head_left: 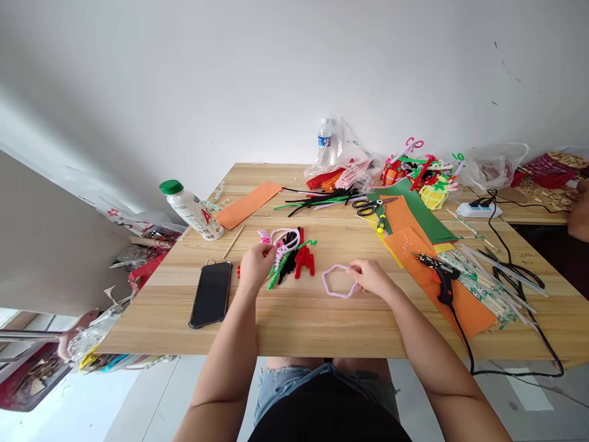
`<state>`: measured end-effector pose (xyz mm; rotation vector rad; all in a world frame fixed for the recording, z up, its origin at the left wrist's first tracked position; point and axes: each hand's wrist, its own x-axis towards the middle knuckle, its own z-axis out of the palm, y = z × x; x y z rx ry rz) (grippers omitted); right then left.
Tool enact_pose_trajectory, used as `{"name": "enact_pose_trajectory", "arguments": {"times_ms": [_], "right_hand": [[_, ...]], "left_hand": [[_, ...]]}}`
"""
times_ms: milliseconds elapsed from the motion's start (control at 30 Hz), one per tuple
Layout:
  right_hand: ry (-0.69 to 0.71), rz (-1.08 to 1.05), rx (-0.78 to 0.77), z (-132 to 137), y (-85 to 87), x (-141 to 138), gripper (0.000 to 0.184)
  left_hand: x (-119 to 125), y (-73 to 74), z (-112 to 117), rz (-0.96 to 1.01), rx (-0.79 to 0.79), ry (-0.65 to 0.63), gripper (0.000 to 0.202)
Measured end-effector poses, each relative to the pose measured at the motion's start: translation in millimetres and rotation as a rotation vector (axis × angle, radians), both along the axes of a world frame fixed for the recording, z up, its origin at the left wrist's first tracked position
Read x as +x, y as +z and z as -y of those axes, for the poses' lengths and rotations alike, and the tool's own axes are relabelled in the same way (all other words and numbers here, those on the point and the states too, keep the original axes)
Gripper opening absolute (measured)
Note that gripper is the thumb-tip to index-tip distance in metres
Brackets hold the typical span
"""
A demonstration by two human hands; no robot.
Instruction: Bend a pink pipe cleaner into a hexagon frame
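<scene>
Right hand (370,277) is pinching a light, bendable pink pipe-cleaner loop (339,281) at its right side near the table's (304,325) front edge, while left hand (256,265) is closing fingertips on a pink coiled pipe cleaner (285,238).

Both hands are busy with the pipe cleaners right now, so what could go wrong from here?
The right hand pinches the pink pipe-cleaner loop only at one edge, so its shape could bend. The left hand reaches into the pile of curled pieces and might scatter them towards the phone. The glue gun lies near the right forearm, and its cord could snag.
</scene>
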<state>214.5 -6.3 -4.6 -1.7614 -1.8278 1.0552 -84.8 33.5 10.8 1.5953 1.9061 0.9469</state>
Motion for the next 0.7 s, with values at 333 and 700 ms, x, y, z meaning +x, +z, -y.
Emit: {"name": "enact_pose_trajectory", "arguments": {"times_ms": [333, 700], "right_hand": [[0.051, 0.208, 0.094, -0.3, 9.4, 1.4, 0.021], [-0.057, 0.138, 0.591, 23.1, 65.3, 17.8, 0.017]], "left_hand": [[-26.8, -5.2, -9.0, 0.088, -0.026, 0.115, 0.029], [-25.4, 16.3, -1.1, 0.191, 0.046, 0.138, 0.036]]}}
